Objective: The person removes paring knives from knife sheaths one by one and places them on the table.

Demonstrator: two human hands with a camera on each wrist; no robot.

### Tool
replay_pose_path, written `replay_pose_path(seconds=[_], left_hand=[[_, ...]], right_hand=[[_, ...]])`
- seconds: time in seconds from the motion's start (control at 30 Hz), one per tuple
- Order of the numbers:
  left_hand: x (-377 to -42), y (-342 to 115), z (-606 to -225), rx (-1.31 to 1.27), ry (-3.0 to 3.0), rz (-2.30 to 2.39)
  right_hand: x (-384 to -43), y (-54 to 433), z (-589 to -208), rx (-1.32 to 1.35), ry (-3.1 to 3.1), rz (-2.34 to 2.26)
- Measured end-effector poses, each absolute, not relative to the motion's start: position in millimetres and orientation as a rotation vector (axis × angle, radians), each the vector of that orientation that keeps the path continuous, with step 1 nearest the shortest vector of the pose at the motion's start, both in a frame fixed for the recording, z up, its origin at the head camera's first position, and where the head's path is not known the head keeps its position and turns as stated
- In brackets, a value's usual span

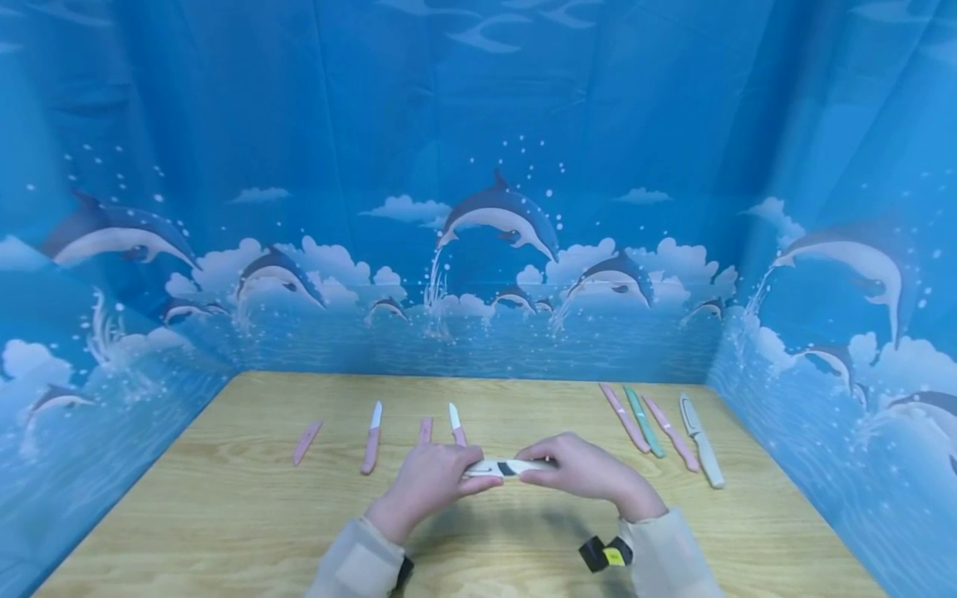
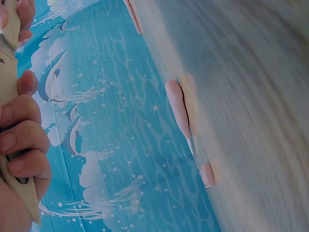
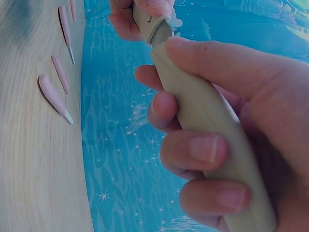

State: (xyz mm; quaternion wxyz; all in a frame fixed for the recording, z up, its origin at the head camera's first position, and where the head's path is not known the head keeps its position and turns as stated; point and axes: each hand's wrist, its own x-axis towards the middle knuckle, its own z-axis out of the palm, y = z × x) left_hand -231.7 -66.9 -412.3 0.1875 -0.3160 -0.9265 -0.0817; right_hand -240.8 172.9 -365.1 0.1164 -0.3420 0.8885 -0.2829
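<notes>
Find the cream knife (image 1: 506, 469) above the counter (image 1: 247, 523), left of the sheathed knives (image 1: 669, 430). Gripped by curled fingers: at the sheath (image 3: 144, 23) by the left hand (image 1: 443, 475), round the handle (image 3: 212, 113) by the right hand (image 1: 586, 472). Probably light, stiff, smooth enough to slip. Best held at handle and sheath, off the bared blade (image 3: 161, 33).

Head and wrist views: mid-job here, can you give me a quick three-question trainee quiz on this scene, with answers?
1. Which hand grips the cream plastic knife handle?
2. True or false: a strip of grey blade shows between that handle and the cream plastic sheath.
3. How many pink-handled knives with bare white blades lie on the light wood-grain table?

Key:
1. Right hand; the left hand grips the sheath.
2. True.
3. Two.
</notes>
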Motion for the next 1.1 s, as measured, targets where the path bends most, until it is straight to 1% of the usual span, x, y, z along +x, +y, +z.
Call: replay_pose_path(seconds=[1.1], left_hand=[[-231.7, -67.9, -410.6, -0.869, -2.655, -0.271]], right_hand=[[-241.0, 176.4, -364.1, -0.933, 2.587, -0.847]])
